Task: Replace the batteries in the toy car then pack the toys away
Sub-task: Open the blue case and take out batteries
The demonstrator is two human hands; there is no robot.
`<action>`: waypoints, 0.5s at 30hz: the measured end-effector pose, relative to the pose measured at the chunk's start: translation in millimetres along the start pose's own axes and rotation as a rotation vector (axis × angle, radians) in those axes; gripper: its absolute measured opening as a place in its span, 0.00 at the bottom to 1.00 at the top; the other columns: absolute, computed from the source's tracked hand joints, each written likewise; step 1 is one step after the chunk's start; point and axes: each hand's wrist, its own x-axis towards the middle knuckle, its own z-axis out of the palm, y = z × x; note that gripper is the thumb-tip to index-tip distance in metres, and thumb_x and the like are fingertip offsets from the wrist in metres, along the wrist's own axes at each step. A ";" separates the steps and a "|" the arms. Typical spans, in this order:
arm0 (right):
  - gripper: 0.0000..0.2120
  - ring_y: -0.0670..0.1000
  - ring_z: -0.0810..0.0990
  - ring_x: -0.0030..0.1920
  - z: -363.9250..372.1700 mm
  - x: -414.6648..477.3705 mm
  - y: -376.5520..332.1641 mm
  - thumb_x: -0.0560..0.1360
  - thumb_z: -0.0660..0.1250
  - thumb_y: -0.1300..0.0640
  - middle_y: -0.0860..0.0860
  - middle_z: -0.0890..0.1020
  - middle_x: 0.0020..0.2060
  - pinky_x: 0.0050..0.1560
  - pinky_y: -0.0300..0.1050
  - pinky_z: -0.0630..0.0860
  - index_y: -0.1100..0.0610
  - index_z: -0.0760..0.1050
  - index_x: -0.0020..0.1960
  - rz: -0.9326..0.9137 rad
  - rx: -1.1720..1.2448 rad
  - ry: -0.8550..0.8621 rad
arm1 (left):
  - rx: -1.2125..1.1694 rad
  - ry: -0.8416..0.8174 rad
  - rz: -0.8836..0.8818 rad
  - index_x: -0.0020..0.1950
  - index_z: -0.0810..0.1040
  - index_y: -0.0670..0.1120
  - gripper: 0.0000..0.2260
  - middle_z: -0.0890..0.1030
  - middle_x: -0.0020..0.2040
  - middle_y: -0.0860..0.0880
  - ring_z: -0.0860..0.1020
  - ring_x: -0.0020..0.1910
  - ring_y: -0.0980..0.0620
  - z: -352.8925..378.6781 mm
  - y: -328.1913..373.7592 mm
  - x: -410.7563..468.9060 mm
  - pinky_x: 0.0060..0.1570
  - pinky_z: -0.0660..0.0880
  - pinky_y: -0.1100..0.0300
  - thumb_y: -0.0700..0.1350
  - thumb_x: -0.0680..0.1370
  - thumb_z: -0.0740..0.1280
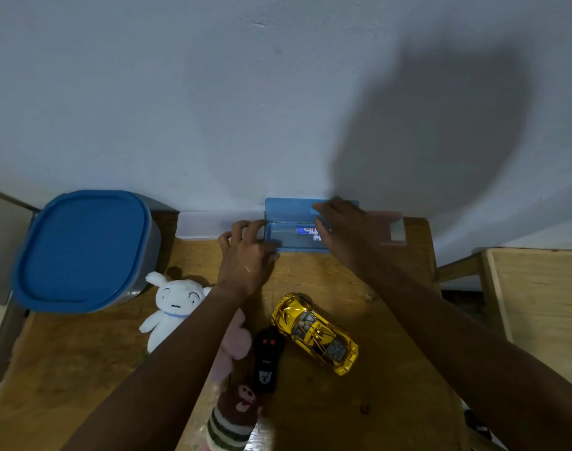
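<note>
A small blue case (286, 239) stands open against the wall, its lid (287, 209) leaning upright, with batteries (307, 231) lying inside. My left hand (247, 255) rests on the case's left front corner, fingers spread. My right hand (343, 232) reaches over the case's right part, fingertips on the lid's top edge. A shiny gold toy car (315, 332) sits on the wooden table (375, 369) nearer to me, with a black remote control (266, 358) beside it on the left.
A large grey tub with a blue lid (82, 249) stands at the back left. A white plush (172, 307), a pink plush (234, 346) and a brown striped plush (234, 418) lie under my left arm. A clear case (206, 224) and a pinkish case (392, 229) flank the blue one.
</note>
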 end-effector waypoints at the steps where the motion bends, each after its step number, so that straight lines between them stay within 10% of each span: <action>1: 0.06 0.56 0.80 0.43 3.8 -2.9 -0.9 0.73 0.70 0.62 0.54 0.82 0.42 0.40 0.47 0.76 0.59 0.81 0.50 -0.006 0.034 -0.036 | -0.003 -0.002 0.000 0.58 0.85 0.54 0.12 0.73 0.72 0.45 0.63 0.70 0.39 -0.6 -0.9 -0.5 0.60 0.63 0.43 0.53 0.75 0.72; 15: 0.08 0.56 0.82 0.50 3.8 -7.4 -5.0 0.77 0.68 0.59 0.55 0.83 0.49 0.48 0.47 0.76 0.58 0.81 0.54 0.273 -0.080 -0.435 | 0.004 -0.009 -0.063 0.52 0.87 0.56 0.11 0.73 0.72 0.48 0.62 0.71 0.41 -6.0 3.8 4.4 0.62 0.60 0.44 0.59 0.77 0.70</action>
